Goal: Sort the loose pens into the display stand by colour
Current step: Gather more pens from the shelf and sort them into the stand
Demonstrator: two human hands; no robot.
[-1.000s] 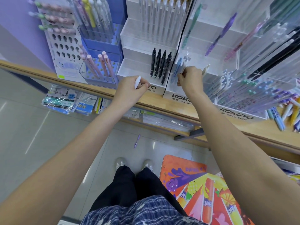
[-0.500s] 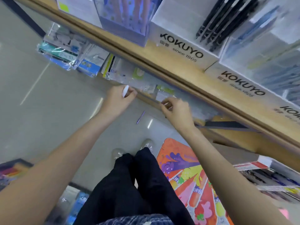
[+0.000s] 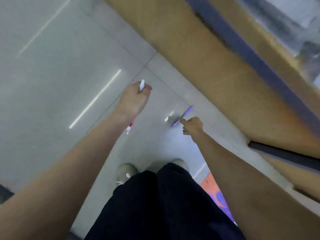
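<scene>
Reaching down with the right hand (image 3: 193, 126) toward a purple pen (image 3: 181, 116) lying loose on the floor (image 3: 52, 84), near the foot of the wooden shelf unit (image 3: 199, 58). Forefinger out and right at the pen's lower end, maybe touching, the other fingers tucked loosely under, nothing gripped yet. Too blurry to call actual contact.

Left hand (image 3: 134, 99) closed in a fist round a pink-and-white pen (image 3: 131, 126), white end poking out above the knuckles, pink end hanging below the wrist.

Big change from a second ago: was up at the display stand then, right hand among the slots and left hand holding the same pen. Half a second ago already dropping past the shelf edge, and now fully bent over, stand gone out of view at the top. Purple pen hasn't budged from its spot on the tiles in all that.

So not slotting anything right now, just a detour to rescue a stray. Probably a pinch and lift next, then back up with two pens to file by colour. Shoes (image 3: 126, 171) and dark trousers (image 3: 155, 205) below, a bright orange mat (image 3: 210, 185) off by the right arm.
</scene>
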